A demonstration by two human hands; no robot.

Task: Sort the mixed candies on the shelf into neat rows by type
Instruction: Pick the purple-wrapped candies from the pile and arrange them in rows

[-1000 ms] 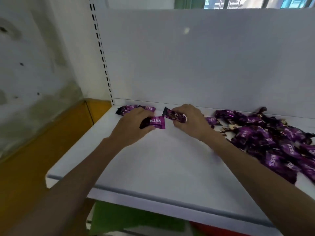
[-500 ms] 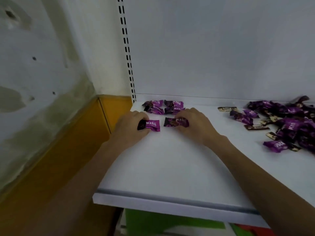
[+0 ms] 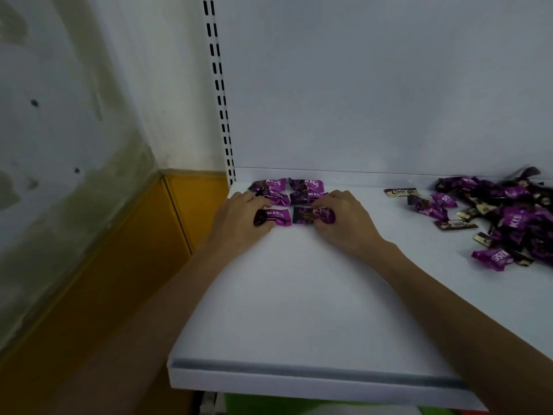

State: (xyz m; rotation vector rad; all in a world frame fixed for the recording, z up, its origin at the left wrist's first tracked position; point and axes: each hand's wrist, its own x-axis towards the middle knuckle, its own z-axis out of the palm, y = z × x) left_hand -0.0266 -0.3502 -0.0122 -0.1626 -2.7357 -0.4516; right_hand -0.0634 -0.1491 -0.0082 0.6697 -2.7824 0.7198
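Now the left hand (image 3: 239, 217) and the right hand (image 3: 344, 220) are both in the middle of the frame, near the back of the shelf (image 3: 299, 295). The left hand pinches the dark end of a purple candy (image 3: 276, 217) with curled fingers and thumb. The right hand pinches a second purple candy (image 3: 308, 215), with its fingers bent over the far end. The two lie flat on the shelf, side by side and almost touching. Just behind them are four more purple candies (image 3: 273, 195) in two short rows, close to the back wall.

So I think the step in hand is setting down a third row of the purple kind, and it looks nearly done. Much more is left to sort. A big mixed pile (image 3: 514, 211) sits at the right edge of the frame, well apart from the rows. A few brown candies (image 3: 399, 191) lie loose beside it.

Next, I think both hands need to let go softly so the two candies lie straight. Then they can reach right for more purple ones. The wrappers look light and slippery, so a quick pull could knock the rows crooked. The brown kind will want its own row.
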